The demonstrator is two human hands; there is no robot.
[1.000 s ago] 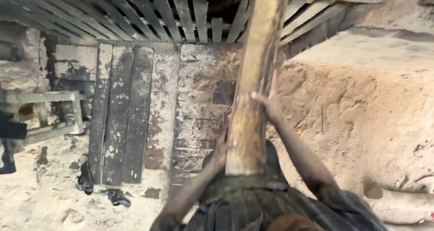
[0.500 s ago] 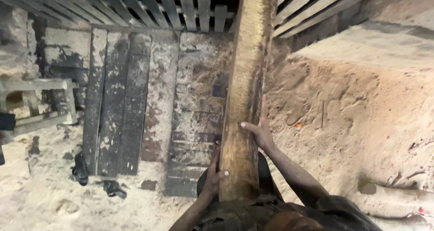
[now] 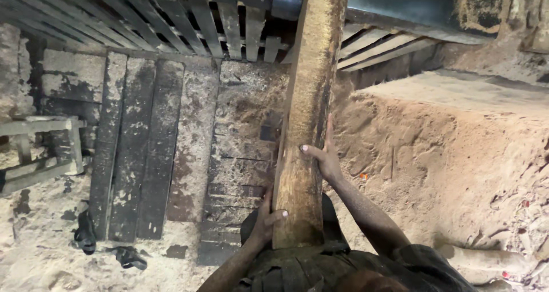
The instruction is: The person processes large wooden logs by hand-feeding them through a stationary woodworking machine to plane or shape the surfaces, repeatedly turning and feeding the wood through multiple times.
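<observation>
1. Far left: stood a pale wooden stool (image 3: 43, 146) on sandy ground, with dark scraps of cloth (image 3: 106, 246) lying below it – well apart from the work.
2. Left of centre: lay weathered dark planks (image 3: 140, 149) side by side on the floor, under a slatted wooden rack (image 3: 189, 18) at the top.
3. Centre-left: gripped the near end of the log with the left hand (image 3: 264, 220) – thumb across the top face, fingers wrapped round the left edge, so closed on the wood.
4. Centre: ran the long rough-sawn log (image 3: 309, 98) from just before the body up and away, its far end meeting dark machinery (image 3: 400, 6) at the top of the view.
5. Judged as the feeding step – holding the log in line and pressing it forward toward the machine. Called next for a steady, straight push with both hands keeping the log from twisting.
6. Centre-right: pressed against the log's right side with the right hand (image 3: 325, 155), farther along than the left; fingers stretched up the edge, thumb on top – a bracing hold, not a full wrap.
7. Both forearms angled up from the bottom edge, right reaching further.
8. Right: rose a bank of packed sawdust (image 3: 457, 155), near the log but apart from the hands.
</observation>
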